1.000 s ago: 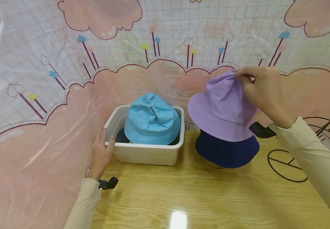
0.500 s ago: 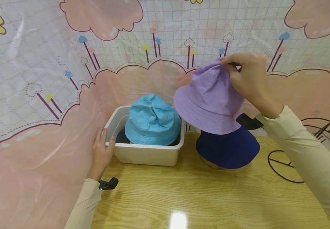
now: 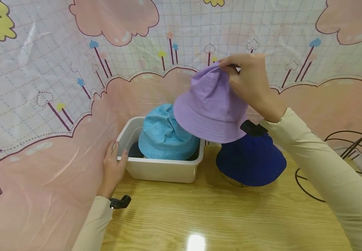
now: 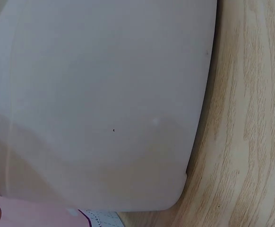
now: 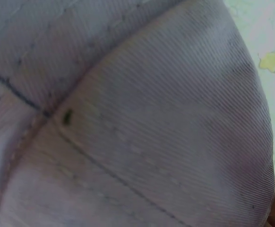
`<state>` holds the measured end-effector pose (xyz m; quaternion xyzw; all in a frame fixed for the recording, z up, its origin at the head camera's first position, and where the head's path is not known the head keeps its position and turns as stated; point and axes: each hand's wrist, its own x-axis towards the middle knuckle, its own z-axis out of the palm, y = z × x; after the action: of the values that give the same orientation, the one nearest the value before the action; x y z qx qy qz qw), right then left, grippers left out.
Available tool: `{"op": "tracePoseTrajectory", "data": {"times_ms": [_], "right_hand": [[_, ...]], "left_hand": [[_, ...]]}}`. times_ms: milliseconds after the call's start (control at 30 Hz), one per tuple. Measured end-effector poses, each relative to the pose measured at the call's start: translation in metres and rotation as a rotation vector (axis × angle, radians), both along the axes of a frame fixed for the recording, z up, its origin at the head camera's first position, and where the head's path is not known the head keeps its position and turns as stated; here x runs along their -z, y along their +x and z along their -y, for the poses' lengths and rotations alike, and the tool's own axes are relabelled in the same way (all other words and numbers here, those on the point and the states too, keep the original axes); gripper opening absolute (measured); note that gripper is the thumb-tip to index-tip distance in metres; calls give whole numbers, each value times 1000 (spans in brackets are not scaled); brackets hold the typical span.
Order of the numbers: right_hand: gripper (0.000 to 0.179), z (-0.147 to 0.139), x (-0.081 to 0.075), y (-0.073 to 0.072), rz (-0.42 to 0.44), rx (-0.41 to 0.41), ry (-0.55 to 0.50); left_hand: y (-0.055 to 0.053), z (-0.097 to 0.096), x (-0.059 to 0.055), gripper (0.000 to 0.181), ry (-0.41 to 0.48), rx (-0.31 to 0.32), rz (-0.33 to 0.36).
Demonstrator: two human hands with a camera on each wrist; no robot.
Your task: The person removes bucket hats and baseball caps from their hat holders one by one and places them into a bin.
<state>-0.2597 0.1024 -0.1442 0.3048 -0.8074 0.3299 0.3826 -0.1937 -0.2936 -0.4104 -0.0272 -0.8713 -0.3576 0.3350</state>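
Note:
My right hand (image 3: 250, 78) pinches a lilac bucket hat (image 3: 210, 101) by its crown and holds it raised. The hat's cloth and seams fill most of the right wrist view. My left hand (image 3: 113, 170) rests at the front left corner of a white plastic bin (image 3: 162, 172), fingers along its side and thumb at the front rim. A light blue bucket hat (image 3: 166, 134) sits in the bin, crown up, over something dark (image 3: 135, 151). A navy bucket hat (image 3: 251, 164) stands right of the bin, partly hidden behind the lilac hat's brim and the right wrist's camera.
On the right, a black wire rack (image 3: 353, 153) stands partly behind my right forearm. A rounded brownish edge (image 3: 235, 182) shows beneath the navy hat. The wooden table (image 3: 200, 212) meets a patterned pink and white sheet (image 3: 130, 94) at the back and left.
My right hand has carried the lilac hat left and upward, from over the navy hat to beside and partly in front of the light blue one. My left hand stays at the bin.

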Motion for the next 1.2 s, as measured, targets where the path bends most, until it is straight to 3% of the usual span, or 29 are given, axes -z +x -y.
{"op": "tracePoseTrajectory", "data": {"times_ms": [233, 567, 767, 967, 1200], "right_hand": [[16, 24, 1, -3, -36, -43, -34], [23, 70, 11, -12, -9, -67, -27], [25, 100, 27, -21, 20, -96, -22], [20, 123, 48, -27, 31, -101, 70], [23, 134, 77, -31, 210, -142, 167]], "left_hand": [[-1, 1, 0, 56, -12, 1, -8], [-3, 3, 2, 53, -18, 25, -27], [-4, 6, 4, 53, -20, 26, -41], [-2, 4, 2, 55, -18, 23, -29], [-3, 2, 1, 54, -23, 20, -27]]}}
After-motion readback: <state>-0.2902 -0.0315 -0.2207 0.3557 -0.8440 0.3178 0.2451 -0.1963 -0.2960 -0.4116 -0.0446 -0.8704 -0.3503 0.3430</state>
